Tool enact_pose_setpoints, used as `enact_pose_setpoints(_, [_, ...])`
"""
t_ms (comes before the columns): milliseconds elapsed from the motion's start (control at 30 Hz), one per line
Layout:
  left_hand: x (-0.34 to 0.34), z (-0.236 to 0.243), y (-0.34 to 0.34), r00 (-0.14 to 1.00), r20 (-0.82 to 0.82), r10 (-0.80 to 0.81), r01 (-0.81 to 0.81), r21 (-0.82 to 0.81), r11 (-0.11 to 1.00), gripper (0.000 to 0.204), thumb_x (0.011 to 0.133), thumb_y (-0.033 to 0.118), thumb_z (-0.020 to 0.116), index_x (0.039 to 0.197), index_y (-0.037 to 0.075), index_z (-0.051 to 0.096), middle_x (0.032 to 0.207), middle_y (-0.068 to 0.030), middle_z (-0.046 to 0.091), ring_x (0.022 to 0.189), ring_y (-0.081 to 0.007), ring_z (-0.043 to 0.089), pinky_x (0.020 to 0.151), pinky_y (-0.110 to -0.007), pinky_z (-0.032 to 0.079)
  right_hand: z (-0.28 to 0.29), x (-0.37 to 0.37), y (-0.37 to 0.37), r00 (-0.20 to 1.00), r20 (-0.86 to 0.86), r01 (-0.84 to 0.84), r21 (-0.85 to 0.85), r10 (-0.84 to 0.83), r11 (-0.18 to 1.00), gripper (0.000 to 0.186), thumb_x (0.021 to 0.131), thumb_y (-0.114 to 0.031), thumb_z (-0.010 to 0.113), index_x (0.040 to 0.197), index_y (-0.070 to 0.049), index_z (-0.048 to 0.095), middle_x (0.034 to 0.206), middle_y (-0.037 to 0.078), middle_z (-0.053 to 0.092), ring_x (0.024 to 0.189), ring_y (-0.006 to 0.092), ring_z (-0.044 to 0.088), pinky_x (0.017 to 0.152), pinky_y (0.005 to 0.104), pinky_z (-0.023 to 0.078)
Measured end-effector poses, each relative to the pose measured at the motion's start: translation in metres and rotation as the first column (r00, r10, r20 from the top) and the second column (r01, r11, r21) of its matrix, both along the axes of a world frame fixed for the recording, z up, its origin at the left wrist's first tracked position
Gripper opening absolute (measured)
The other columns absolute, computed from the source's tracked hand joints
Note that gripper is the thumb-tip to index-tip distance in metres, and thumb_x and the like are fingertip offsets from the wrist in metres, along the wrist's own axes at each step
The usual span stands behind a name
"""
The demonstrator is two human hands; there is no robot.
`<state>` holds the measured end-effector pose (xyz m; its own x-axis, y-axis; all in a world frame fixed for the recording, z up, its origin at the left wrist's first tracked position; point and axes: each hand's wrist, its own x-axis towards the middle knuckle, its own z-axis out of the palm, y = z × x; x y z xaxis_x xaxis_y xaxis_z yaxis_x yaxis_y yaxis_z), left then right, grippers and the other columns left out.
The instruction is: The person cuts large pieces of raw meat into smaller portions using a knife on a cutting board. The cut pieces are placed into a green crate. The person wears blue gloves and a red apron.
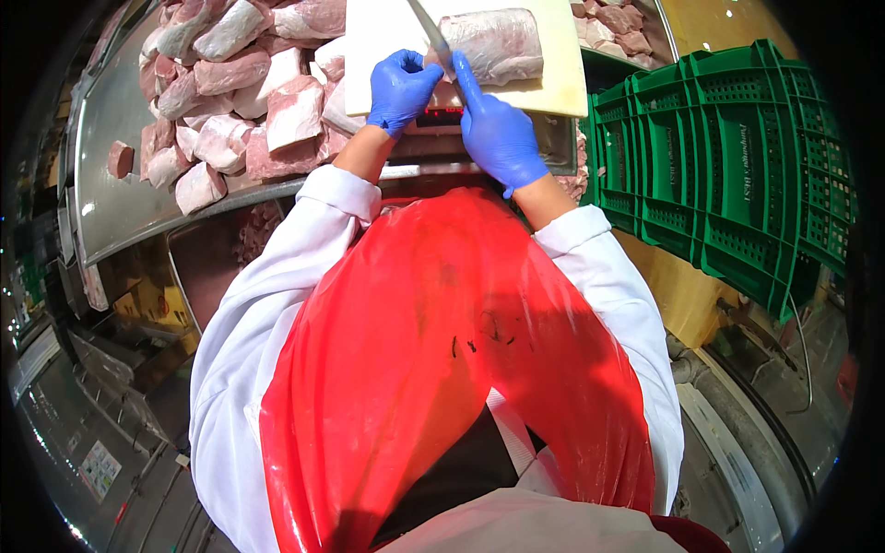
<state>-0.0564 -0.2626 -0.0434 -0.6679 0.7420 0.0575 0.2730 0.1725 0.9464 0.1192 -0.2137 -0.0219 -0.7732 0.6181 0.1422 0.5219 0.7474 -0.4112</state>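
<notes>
At the top centre of the frame, the right hand [498,129] grips a knife [430,32], fingers wrapped about its handle, the blade slanting across the pale cutting board [387,28]. The left hand [401,88] presses curled fingers on the near end of the pork slab [493,44] lying there. Cut meat chunks [230,83] heap the steel desk [120,120] at upper left, green crates [737,157] at right.

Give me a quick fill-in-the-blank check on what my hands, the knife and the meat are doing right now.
1. Both hands wear ____ gloves.
2. The right hand grips a ____ whose blade lies against the meat cut.
3. The meat cut lies on a pale cutting ____.
4. The left hand rests at the meat cut's near end, and the piled meat pieces lie to the person's ____.

Missing words: blue; knife; board; left
</notes>
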Motion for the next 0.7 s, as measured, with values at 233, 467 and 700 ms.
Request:
enact_pose_setpoints(233, [-0.056,-0.033,-0.023,0.986,0.003,0.17,-0.169,0.069,0.983,0.017,0.077,0.015,0.075,0.08,-0.002,0.072,0.072,-0.0089,0.072,0.067,-0.0132,0.066,0.065,-0.029,0.054,0.037,0.09,-0.024,0.904,0.419,-0.108,0.042,0.081,0.993,0.086,0.088,-0.004,0.055,0.164,-0.023,0.018,0.077,0.015,0.063,0.057,0.034,0.065,0.05,0.049,0.052])
enact_pose_setpoints(467, [-0.039,-0.022,-0.024,0.991,-0.128,-0.025,0.031,0.044,0.999,0.039,0.082,0.023,0.083,0.106,0.0,0.063,0.09,-0.0094,0.071,0.084,-0.0164,0.069,0.077,-0.031,0.057,0.032,0.15,0.008,0.968,0.182,-0.186,0.068,0.171,0.98,0.085,0.086,-0.002,0.062,0.161,-0.024,0.031,0.08,0.014,0.064,0.057,0.0339,0.063,0.052,0.0455,0.052])
enact_pose_setpoints(700, [0.008,-0.014,-0.014,0.815,-0.543,-0.201,0.126,-0.172,0.977,0.022,0.077,0.027,0.072,0.09,0.01,0.065,0.082,-0.0104,0.069,0.08,-0.0322,0.066,0.08,-0.045,0.046,0.022,0.032,0.01,0.989,-0.043,-0.135,0.185,0.145,0.973,0.086,0.085,-0.004,0.061,0.162,-0.023,0.028,0.081,0.015,0.065,0.06,0.0332,0.065,0.053,0.0432,0.054])
